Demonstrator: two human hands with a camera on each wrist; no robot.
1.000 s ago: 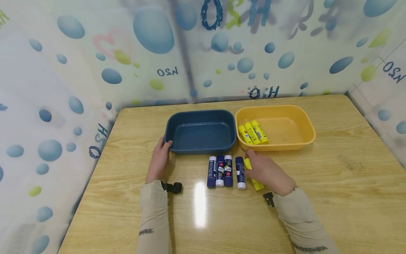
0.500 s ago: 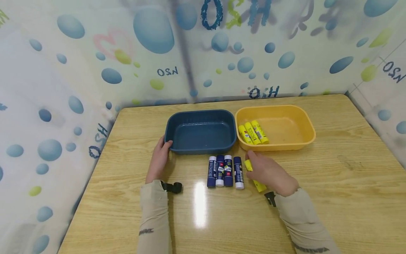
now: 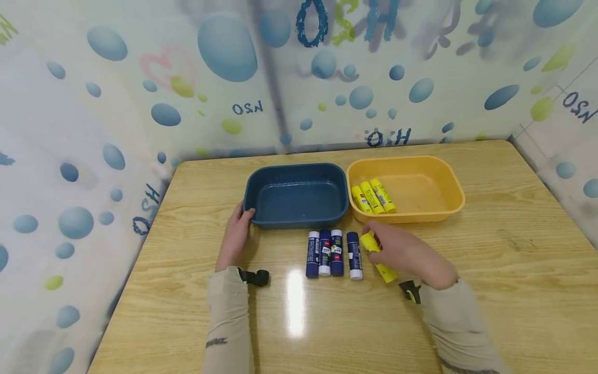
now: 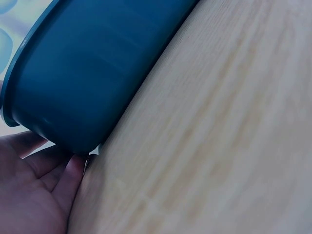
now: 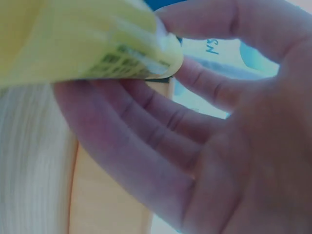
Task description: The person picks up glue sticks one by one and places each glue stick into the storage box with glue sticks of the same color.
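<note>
My right hand (image 3: 397, 246) pinches a yellow glue stick (image 3: 384, 267) between thumb and fingers, over the table just in front of the yellow bin (image 3: 416, 217). In the right wrist view the yellow glue stick (image 5: 112, 48) lies across the fingers, partly out of frame. My left hand (image 3: 235, 234) grips the near left corner of a blue bin (image 3: 299, 225). Its thumb is on the rim, and the left wrist view has fingers touching the outside of the blue bin (image 4: 83, 83). A navy glue stick (image 3: 355, 257) lies just left of the held yellow one.
Three more navy and white glue sticks (image 3: 325, 253) lie side by side in front of the blue bin. Inside the yellow bin, three yellow glue sticks (image 3: 372, 197) rest at its left end. Both bins stand side by side on the wooden table (image 3: 177, 291), near the patterned wall.
My right hand has shifted slightly right, and the yellow glue stick has moved a little away from the navy one. The left hand keeps its place on the blue bin.
</note>
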